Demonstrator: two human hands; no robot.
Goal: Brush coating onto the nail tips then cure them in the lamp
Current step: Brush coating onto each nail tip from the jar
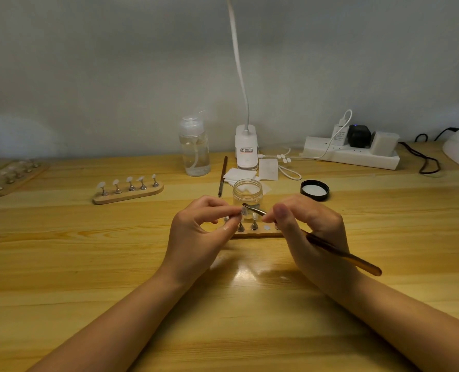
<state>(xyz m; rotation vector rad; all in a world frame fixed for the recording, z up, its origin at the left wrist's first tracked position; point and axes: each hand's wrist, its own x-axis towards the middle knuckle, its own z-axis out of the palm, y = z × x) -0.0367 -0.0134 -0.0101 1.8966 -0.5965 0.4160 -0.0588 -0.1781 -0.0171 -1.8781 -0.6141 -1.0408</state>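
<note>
Two hands meet over my bench (62, 264): my left hand (196, 234) pinches a nail tip (243, 209) between thumb and forefinger, just above the wooden holder (258, 233). My right hand (311, 226) grips the brush (341, 253), its bristles touching the tip. An open jar (247, 193) stands behind.

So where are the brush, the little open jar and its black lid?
brush (341, 254): head view, on the brown handle behind the right hand.
open jar (247, 193): head view, on its clear glass wall below the rim.
black lid (314, 190): head view, on its pale inner face, lying upturned on the table.
</note>
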